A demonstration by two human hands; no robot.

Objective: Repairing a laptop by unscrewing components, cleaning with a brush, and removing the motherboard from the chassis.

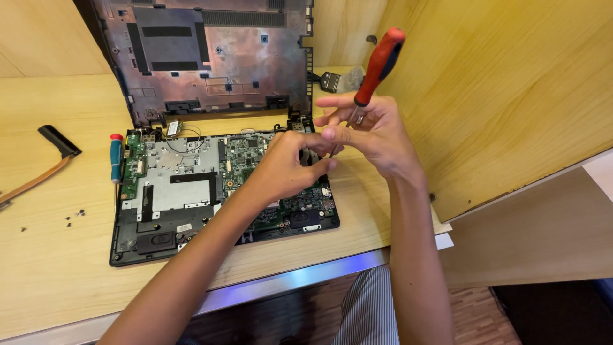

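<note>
We are looking down from a single camera worn on the head, tilting forward and slightly left over the wooden desk (57, 268). We are sitting close, so both forearms are rising from the bottom edge toward the middle of the frame. The opened laptop (191, 191) is filling the centre-left, and a wooden panel (511, 96) is closing off the right.

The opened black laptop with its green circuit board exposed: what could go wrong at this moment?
1. The right hand holds the red-and-black screwdriver above the opened black laptop; a slip might scratch the green circuit board.
2. The tiny dark screws lie loose on the wooden table and could roll away.
3. The left hand pinches something small, which might drop inside.
</note>
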